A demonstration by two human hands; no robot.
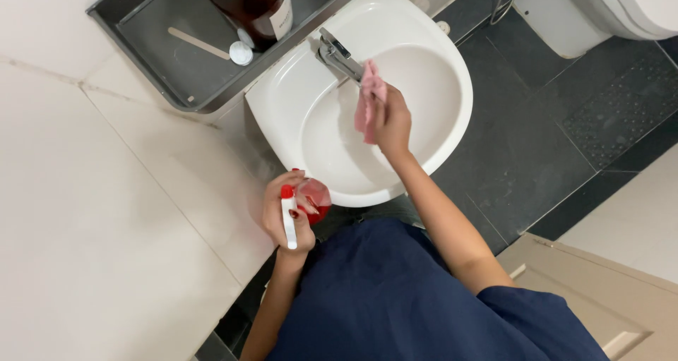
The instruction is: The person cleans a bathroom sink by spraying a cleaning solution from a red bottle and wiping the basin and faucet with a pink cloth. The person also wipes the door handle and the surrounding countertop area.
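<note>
White-labelled brown bottle (256, 7) above basin (438, 43)

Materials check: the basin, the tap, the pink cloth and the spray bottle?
Basin: glazed ceramic by the look, white and glossy with soft reflections.
Tap: metal, probably chrome-plated, with a mirror-like grey shine.
Pink cloth, in the right hand: soft fabric, matte, folds and drapes.
Spray bottle, in the left hand: likely clear plastic over red liquid, with a white and red trigger head.
</note>
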